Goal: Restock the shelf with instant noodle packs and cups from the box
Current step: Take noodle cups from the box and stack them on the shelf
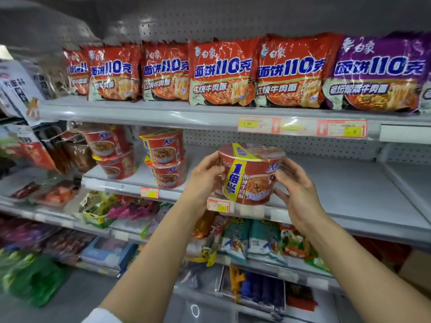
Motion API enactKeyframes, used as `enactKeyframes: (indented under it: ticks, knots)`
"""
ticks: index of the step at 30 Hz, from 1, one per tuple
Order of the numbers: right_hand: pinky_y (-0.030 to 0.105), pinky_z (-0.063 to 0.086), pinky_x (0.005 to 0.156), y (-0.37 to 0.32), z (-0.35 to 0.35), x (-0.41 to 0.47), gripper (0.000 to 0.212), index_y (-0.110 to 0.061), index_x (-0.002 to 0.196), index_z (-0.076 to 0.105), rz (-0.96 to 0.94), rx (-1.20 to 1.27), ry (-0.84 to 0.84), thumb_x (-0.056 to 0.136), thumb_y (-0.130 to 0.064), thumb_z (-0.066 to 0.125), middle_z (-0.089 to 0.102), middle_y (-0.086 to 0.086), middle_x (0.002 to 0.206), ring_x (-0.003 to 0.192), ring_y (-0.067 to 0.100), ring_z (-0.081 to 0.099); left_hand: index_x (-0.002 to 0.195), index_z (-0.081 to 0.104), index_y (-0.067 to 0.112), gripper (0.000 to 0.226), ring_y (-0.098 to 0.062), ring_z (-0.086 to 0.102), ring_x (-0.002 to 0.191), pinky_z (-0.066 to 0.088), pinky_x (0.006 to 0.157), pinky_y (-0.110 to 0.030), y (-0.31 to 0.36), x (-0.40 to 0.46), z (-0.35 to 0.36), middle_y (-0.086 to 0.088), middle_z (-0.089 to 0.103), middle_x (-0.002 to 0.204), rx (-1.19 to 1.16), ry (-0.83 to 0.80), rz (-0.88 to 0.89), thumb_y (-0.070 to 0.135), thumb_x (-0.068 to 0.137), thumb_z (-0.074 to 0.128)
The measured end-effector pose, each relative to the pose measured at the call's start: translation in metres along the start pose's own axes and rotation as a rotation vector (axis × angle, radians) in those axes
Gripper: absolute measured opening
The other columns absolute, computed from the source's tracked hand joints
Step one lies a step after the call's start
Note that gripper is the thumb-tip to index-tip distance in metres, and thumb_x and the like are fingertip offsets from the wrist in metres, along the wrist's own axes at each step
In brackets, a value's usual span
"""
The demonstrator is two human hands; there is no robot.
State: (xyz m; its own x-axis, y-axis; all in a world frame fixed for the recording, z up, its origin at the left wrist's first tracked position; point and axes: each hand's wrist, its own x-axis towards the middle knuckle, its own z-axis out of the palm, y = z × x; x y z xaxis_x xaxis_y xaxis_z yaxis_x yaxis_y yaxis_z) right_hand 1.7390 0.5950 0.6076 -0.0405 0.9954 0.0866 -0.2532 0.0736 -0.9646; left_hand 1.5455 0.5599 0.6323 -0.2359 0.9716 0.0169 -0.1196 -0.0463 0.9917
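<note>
Your left hand [205,176] and right hand [296,183] clasp noodle cup [250,176] | middle shelf [349,194] mostly bare | box unseen, remaining stock probably considerable

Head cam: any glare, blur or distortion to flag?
Head view: glare streaks on the top-shelf packs; wide-angle bowing of the shelf edges; lower-left goods smeared by blur; held cup and both hands sharp enough.

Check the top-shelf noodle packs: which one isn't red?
The purple pack at the far right of the top shelf. The other packs in that row, such as the red pack beside the middle, are red.
</note>
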Motion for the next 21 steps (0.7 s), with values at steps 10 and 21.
enactKeyframes:
  ticks: [10, 21]
  knots:
    - [0.037, 0.052, 0.089, 0.004, 0.037, 0.053, 0.04, -0.024, 0.13, 0.054, 0.018, -0.029, -0.026, 0.095, -0.006, 0.056, 0.062, -0.004, 0.122, 0.113, 0.016, 0.059, 0.143, 0.045, 0.032, 0.051, -0.015, 0.059, 0.118, 0.052, 0.096, -0.04, 0.012, 0.08, -0.048, 0.01, 0.06, 0.134, 0.166, -0.217, -0.063, 0.005, 0.099, 0.047]
    - [0.028, 0.054, 0.085, 0.035, 0.08, 0.096, 0.059, -0.025, 0.145, 0.042, 0.057, -0.07, -0.019, 0.094, 0.003, 0.054, 0.06, 0.013, 0.126, 0.115, 0.027, 0.061, 0.14, 0.045, 0.025, 0.039, -0.019, 0.062, 0.114, 0.05, 0.101, -0.041, -0.003, 0.145, -0.07, -0.002, 0.062, 0.129, 0.044, -0.228, -0.081, 0.01, 0.104, 0.042]
